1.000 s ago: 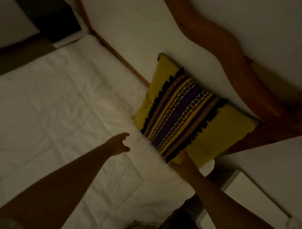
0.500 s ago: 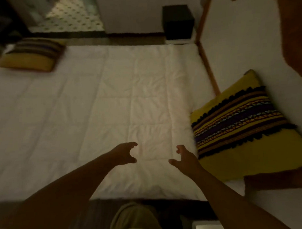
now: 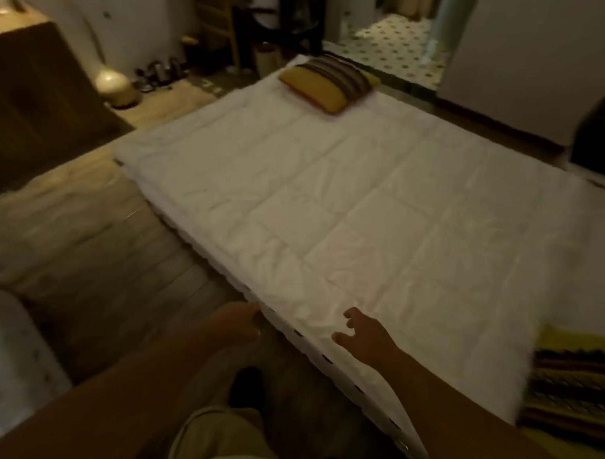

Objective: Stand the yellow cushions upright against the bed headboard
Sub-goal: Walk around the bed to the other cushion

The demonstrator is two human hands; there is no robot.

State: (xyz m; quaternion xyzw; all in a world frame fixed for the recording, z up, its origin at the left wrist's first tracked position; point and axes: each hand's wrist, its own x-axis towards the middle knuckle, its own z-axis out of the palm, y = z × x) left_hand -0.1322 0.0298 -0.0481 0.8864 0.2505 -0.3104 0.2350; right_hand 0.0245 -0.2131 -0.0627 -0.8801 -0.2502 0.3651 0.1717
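One yellow cushion (image 3: 328,82) is lying flat at the bed's (image 3: 329,202) far corner; another (image 3: 570,383) is running off-frame. Both hands' (image 3: 237,325) (image 3: 366,334) grips are hanging apart, empty.

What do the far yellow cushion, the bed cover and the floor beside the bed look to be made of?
Far yellow cushion: soft woven fabric, matte, with a dark striped band; blur hides the weave. Bed cover: white quilted cloth, probably cotton or similar, shown by stitched squares and fine wrinkles. Floor: wood or wood-look planks with a slight sheen, judging by the long seams and grain.
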